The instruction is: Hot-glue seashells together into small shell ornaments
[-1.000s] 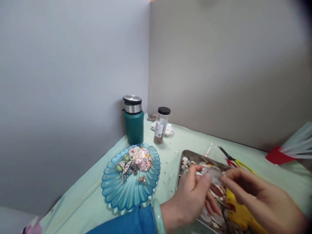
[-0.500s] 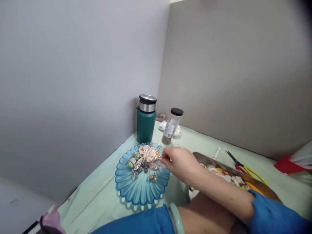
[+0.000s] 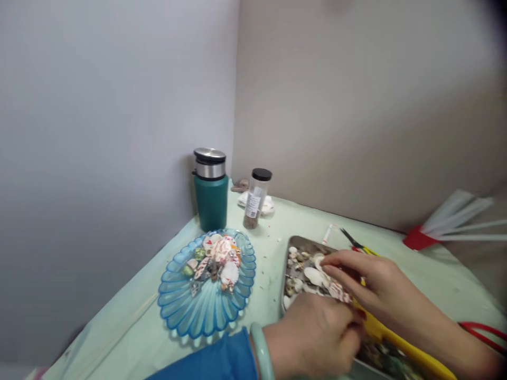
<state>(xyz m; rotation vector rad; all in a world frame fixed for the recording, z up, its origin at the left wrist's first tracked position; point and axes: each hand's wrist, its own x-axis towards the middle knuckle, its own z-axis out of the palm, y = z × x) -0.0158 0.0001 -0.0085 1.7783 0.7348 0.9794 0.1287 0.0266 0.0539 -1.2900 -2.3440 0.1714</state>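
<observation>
My right hand (image 3: 368,277) reaches into a metal tray (image 3: 293,244) of mixed seashells. Its fingers are stretched out and the tips rest on a pale shell (image 3: 315,274). My left hand (image 3: 317,338), with a pale green bangle (image 3: 262,351) and a blue sleeve, lies curled at the tray's near edge. What its fingers hold, if anything, is hidden. A blue scalloped glass plate (image 3: 198,316) to the left of the tray carries a pile of painted shells (image 3: 219,258).
A green flask (image 3: 210,192) and a clear jar with a black lid (image 3: 256,198) stand in the corner by the walls. A yellow object (image 3: 400,345) lies across the tray. Yellow-handled pliers (image 3: 358,245), a marker (image 3: 328,232) and a red holder with white sticks (image 3: 420,238) lie behind it.
My right hand reached to the blue plate, left a shell there, and has come back to the tray. My left hand has stayed low by the tray's near edge.
</observation>
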